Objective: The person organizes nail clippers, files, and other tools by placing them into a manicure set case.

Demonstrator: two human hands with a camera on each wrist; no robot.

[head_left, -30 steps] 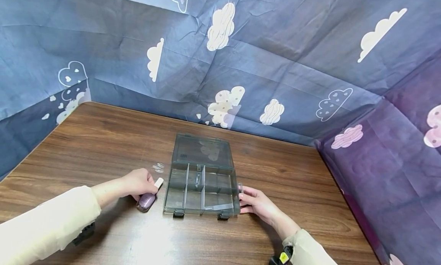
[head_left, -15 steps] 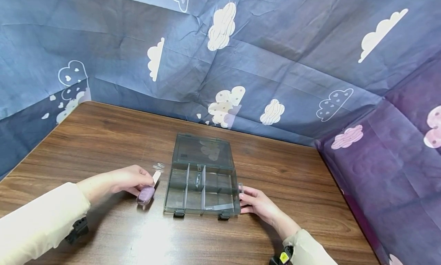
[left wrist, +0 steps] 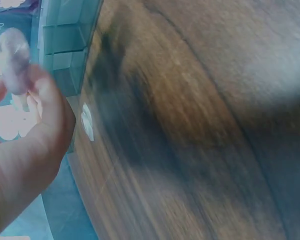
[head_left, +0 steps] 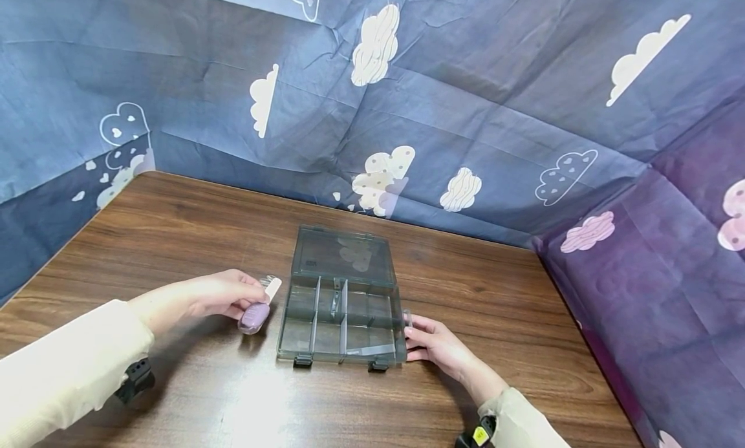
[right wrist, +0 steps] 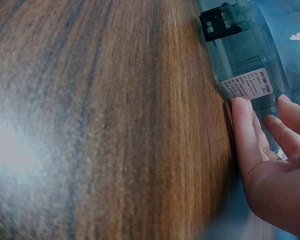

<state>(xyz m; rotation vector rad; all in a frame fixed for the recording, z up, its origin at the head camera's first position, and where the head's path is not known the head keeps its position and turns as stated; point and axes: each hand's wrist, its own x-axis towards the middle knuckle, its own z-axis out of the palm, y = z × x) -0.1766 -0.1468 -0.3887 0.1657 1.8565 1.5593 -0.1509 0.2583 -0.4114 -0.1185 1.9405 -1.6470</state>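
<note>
My left hand (head_left: 229, 294) pinches a small purple oval thing with a white flat strip (head_left: 254, 317) and holds it up above the table, left of the box. In the left wrist view its purple end (left wrist: 15, 60) looks translucent and blurred. Several small clear oval pieces (head_left: 268, 281) lie on the table just behind it, partly overlapped by the strip. The translucent grey-green compartment box (head_left: 343, 356) lies with its lid (head_left: 343, 257) folded back. My right hand (head_left: 439, 350) rests its fingertips at the box's right wall, beside a printed label (right wrist: 247, 84).
Dividers (head_left: 343, 319) split the box, and a pale strip (head_left: 369, 350) lies in its front right compartment. Two dark latches (head_left: 302, 361) stick out at its front. The wooden table (head_left: 483, 293) runs back to a cloud-patterned cloth (head_left: 495, 131).
My left hand has raised the purple thing off the table and carried it forward, with its white strip now overlapping the clear pieces. The right hand and the box stay where they were.
</note>
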